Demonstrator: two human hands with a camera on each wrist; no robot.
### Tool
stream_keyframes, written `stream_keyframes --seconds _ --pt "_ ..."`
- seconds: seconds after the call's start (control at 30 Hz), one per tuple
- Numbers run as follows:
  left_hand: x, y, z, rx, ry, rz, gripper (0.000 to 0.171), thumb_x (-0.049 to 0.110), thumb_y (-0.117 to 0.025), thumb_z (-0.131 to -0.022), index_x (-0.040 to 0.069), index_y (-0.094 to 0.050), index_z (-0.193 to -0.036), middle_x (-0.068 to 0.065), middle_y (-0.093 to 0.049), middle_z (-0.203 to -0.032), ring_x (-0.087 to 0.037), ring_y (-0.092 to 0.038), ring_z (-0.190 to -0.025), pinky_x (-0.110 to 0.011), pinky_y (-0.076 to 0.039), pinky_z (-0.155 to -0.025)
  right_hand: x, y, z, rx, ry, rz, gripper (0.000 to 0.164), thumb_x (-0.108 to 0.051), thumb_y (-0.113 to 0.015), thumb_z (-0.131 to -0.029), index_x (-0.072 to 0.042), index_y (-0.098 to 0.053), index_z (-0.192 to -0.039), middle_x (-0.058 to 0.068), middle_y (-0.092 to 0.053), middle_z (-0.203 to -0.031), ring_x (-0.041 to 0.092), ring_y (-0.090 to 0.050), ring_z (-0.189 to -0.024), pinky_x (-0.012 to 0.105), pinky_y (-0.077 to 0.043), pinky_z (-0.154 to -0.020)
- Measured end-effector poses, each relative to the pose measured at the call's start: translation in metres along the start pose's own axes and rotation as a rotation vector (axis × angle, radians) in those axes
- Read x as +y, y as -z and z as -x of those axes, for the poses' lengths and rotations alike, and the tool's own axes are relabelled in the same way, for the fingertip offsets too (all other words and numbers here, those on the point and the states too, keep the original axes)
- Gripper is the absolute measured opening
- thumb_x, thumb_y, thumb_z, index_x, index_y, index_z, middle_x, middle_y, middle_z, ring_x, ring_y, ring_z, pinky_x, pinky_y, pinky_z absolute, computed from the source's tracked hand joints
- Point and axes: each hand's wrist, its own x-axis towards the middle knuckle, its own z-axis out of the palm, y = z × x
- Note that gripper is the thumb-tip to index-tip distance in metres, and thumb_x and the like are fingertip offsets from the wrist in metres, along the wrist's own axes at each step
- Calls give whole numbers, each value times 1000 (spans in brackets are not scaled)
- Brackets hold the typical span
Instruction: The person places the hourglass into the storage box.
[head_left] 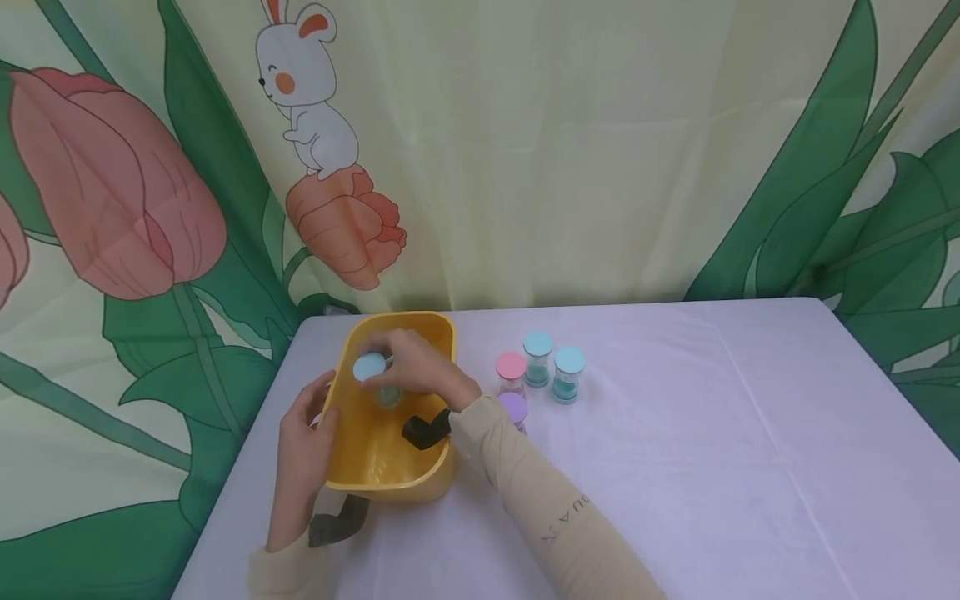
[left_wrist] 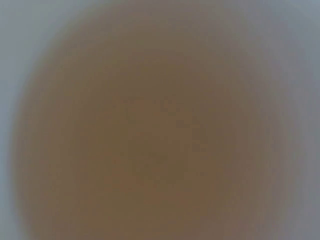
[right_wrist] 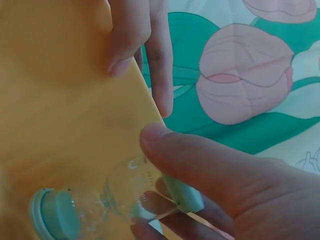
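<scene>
A yellow plastic bin (head_left: 386, 487) stands at the left of the table. My left hand (head_left: 307, 442) grips its left rim, thumb on the inner side and fingers outside. Over the bin's opening, my right hand (head_left: 416, 362) holds a small sand timer with a light-blue cap (head_left: 369, 367). The right wrist view shows the timer's clear bulb (right_wrist: 127, 185) between my thumb (right_wrist: 172, 145) and fingers, with a pale green cap at each end. Below that hand, a pale round shape (head_left: 387, 397) shows against the bin's inside. Only a brown blur fills the left wrist view.
Right of the bin stand several more sand timers: a pink-capped one (head_left: 511, 367), a purple-capped one (head_left: 513, 407) partly behind my right sleeve, and two light-blue-capped ones (head_left: 537, 346). A white cloth (head_left: 675, 467) covers the table. A printed curtain (head_left: 555, 167) hangs behind it.
</scene>
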Motion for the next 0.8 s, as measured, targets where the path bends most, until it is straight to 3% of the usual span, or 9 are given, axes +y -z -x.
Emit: stream_keyframes --seconds 0.07,0.27,0.47,0.67,0.8 --pt "0 0 0 6 -3 0 48 17 -43 -102 18 -44 -149 -9 -53 -143 -27 -55 -122 -21 -47 -92 0 0 -1 -12 -22 -4 33 -20 -81 -83 -11 -69 -112 -3 -70 -104 11 -60 -90 15 -51 -80" --pt "2 0 0 4 10 3 49 18 -43 -102 19 -42 -150 -9 -53 -144 -27 -55 -121 -39 -48 -99 1 -2 -4 -45 -49 23 34 -19 -81 -82 -9 -70 -113 -3 -71 -104 11 -61 -91 15 -50 -81" --pt "1 0 1 2 7 13 49 18 -43 -102 19 -42 -151 -9 -52 -145 -28 -54 -124 -43 -47 -102 2 -3 -5 -73 -39 49 34 -17 -81 -82 -9 -70 -113 -3 -71 -104 10 -60 -89 14 -49 -81" --pt "2 0 1 -2 14 16 48 19 -43 -102 20 -42 -150 -9 -52 -145 -28 -54 -124 -17 -47 -90 3 -4 -6 -117 -4 96 33 -14 -81 -81 -7 -71 -112 0 -72 -104 10 -60 -91 14 -49 -83" --pt "2 2 1 -12 20 22 48 19 -43 -102 20 -42 -151 -9 -51 -145 -27 -53 -124 -26 -47 -96 3 -7 -7 -129 0 134 36 -13 -81 -82 -7 -70 -116 1 -70 -110 11 -59 -97 14 -48 -87"
